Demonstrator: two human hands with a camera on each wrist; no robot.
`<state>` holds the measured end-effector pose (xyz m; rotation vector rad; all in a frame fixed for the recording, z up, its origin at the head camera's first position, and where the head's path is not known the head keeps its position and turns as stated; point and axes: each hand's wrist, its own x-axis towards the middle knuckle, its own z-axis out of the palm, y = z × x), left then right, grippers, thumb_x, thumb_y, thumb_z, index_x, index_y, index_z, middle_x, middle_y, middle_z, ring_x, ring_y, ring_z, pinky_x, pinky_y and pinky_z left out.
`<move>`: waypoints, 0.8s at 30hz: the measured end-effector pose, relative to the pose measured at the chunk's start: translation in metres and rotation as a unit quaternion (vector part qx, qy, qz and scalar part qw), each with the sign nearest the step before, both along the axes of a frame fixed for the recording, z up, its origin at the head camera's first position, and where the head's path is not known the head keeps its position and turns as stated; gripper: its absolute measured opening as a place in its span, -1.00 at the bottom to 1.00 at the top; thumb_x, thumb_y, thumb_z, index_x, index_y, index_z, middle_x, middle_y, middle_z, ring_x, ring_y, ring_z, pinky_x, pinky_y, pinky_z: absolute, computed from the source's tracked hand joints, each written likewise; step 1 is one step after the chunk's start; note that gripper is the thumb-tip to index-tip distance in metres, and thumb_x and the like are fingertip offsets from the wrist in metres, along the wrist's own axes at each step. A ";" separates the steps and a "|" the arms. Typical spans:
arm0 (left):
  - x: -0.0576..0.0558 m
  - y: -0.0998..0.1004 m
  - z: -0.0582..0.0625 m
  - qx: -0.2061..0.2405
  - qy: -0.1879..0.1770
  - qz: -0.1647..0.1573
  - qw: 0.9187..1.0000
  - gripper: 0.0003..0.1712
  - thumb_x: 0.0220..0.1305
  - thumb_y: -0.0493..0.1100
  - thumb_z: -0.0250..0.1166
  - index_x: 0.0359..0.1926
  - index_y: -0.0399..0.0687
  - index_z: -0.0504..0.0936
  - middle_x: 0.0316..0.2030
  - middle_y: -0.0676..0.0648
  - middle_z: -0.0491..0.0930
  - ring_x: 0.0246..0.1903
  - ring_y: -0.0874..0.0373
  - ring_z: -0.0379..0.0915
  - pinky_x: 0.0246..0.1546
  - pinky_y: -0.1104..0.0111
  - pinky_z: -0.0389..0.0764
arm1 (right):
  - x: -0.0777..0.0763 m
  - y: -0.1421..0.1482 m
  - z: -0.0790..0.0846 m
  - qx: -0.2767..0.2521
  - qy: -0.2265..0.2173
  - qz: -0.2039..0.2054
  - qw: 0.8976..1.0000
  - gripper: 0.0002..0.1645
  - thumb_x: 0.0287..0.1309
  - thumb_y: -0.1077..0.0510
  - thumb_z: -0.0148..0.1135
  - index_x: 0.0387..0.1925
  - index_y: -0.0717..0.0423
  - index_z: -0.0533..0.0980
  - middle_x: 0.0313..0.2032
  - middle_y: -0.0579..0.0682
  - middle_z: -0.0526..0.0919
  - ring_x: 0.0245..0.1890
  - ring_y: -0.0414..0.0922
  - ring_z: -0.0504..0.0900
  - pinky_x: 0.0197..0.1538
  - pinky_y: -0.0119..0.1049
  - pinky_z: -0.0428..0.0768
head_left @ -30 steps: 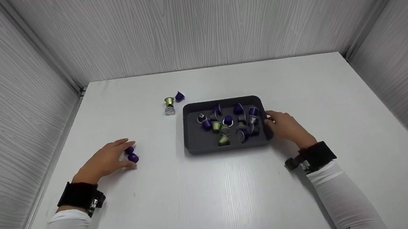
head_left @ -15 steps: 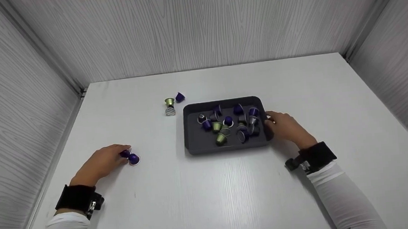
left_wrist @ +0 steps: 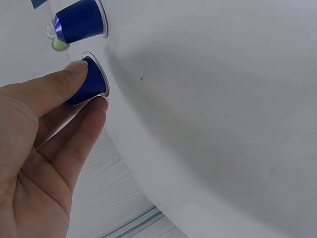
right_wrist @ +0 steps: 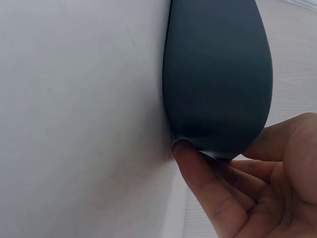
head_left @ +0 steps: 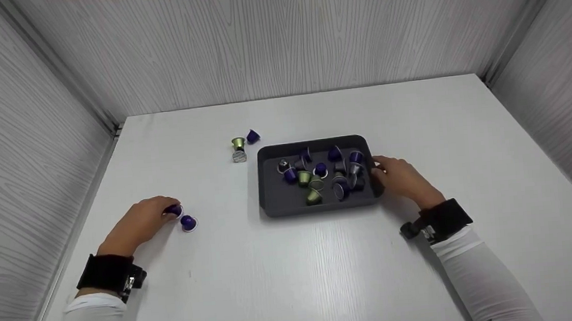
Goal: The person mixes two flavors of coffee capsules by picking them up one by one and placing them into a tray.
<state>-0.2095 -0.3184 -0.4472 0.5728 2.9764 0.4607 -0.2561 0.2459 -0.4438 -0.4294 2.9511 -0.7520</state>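
My left hand (head_left: pixel 140 223) pinches a purple coffee capsule (head_left: pixel 173 210) between thumb and fingers, low at the left of the table. In the left wrist view the held capsule (left_wrist: pixel 91 82) has its flat rim turned away from the palm. Just beside it a second purple capsule (head_left: pixel 188 222) sits rim down, apart from my fingers. My right hand (head_left: pixel 405 181) grips the right end of a dark grey tray (head_left: pixel 276 204), its fingers at the end wall (right_wrist: pixel 218 74) in the right wrist view. Several purple, green and silver capsules lie scattered in the tray.
Behind the tray's left corner stand a green capsule (head_left: pixel 238 143), a purple one (head_left: pixel 253 136) and one with its silvery lid (head_left: pixel 239 156) showing. Wood-grain panels (head_left: pixel 276 39) enclose the white table (head_left: pixel 254 280) at the back and sides.
My left fingers were spread around the two purple capsules, then closed on the farther one. That capsule now sits slightly apart from its neighbour. A green capsule in the tray rocked; my right hand stayed put.
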 end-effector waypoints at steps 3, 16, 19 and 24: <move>-0.002 0.003 0.005 0.005 0.011 -0.001 1.000 -0.67 0.30 -0.34 0.26 0.07 -0.35 0.57 -0.01 -0.32 0.60 0.05 -0.27 0.48 0.07 -0.07 0.46 | 0.000 0.000 0.000 0.000 0.003 0.002 1.000 -0.49 0.42 0.20 -0.03 0.31 0.36 0.33 0.02 0.38 0.58 -0.03 0.22 0.58 0.06 0.13 0.48; -0.016 0.028 0.020 0.053 0.022 -0.014 0.998 -0.66 0.32 -0.28 0.27 0.09 -0.30 0.56 0.02 -0.28 0.59 0.02 -0.20 0.51 0.06 -0.02 0.48 | -0.002 0.001 -0.002 0.008 -0.008 0.002 1.000 -0.47 0.45 0.17 -0.06 0.35 0.34 0.29 0.05 0.38 0.56 0.00 0.23 0.57 0.07 0.14 0.47; -0.021 0.034 0.021 0.057 0.023 -0.019 0.998 -0.65 0.31 -0.29 0.28 0.09 -0.29 0.56 0.01 -0.27 0.59 -0.01 -0.17 0.54 0.02 0.00 0.51 | -0.002 0.001 -0.002 0.011 -0.012 0.000 1.000 -0.46 0.46 0.16 -0.07 0.35 0.33 0.28 0.05 0.38 0.56 0.00 0.24 0.57 0.06 0.13 0.48; -0.027 0.047 0.024 0.053 0.028 -0.026 0.998 -0.67 0.31 -0.27 0.29 0.08 -0.25 0.57 -0.02 -0.22 0.61 -0.04 -0.13 0.55 0.00 0.03 0.52 | -0.002 0.000 -0.001 0.015 -0.016 -0.007 1.000 -0.46 0.46 0.15 -0.07 0.36 0.32 0.28 0.07 0.38 0.55 0.03 0.25 0.55 0.08 0.14 0.47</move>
